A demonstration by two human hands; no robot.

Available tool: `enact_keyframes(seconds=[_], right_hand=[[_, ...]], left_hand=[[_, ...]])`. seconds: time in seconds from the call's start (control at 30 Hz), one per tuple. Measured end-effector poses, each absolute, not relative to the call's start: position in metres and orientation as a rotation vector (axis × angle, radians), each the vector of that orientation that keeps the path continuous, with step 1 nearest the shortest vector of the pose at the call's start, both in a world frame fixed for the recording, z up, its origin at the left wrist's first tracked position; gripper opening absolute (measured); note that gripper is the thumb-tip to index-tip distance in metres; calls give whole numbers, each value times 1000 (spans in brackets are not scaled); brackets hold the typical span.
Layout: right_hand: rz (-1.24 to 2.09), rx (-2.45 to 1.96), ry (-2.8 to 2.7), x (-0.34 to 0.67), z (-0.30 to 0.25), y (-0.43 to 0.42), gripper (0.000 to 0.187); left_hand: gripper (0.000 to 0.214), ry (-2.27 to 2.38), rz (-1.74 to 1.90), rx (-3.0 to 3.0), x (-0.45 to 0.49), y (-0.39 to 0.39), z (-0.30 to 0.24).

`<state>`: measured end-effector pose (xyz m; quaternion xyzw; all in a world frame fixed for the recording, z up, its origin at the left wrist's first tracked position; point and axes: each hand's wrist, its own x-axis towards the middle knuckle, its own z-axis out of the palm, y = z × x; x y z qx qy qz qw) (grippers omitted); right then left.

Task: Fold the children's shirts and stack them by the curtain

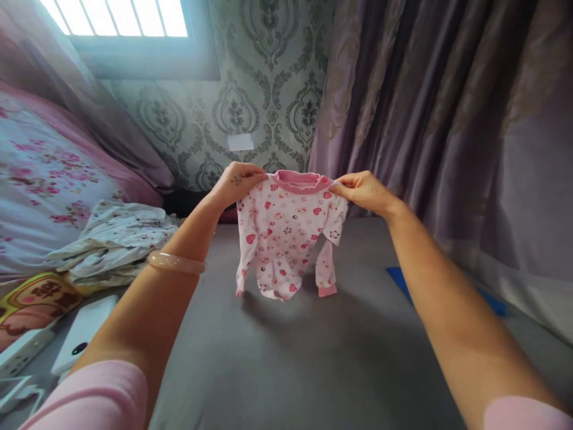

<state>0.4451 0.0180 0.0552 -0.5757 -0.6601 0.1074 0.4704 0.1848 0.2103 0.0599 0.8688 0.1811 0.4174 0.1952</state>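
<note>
A crumpled white patterned cloth lies left on the grey bed surface, a blue flat sheet right. The small white long-sleeved top with pink hearts and pink collar hangs upright between, collar up, hem touching the surface. Left hand and right hand each pinch a shoulder.

Bright daylight came through a barred window high on the left. The wall behind was papered in a grey ornamental pattern, with a small white plate fixed low on it. Heavy mauve curtains hung along the right side. A flat grey surface spread across the middle. Pink flowered bedding lay at the left, with a crumpled white printed cloth beside it.
</note>
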Motion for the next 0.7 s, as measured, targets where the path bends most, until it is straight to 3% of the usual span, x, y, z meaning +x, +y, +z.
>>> enact_keyframes(seconds=[0.2,0.5,0.7], right_hand=[[215,-1368,-1561,442,57,10,45],[487,-1444,-1550,436,69,-22,40],[444,-1411,-1493,432,71,-23,37]], left_hand=[[25,453,1167,2289,184,189,67],[19,481,656,2198,162,158,94],[26,436,907,2200,171,159,81]])
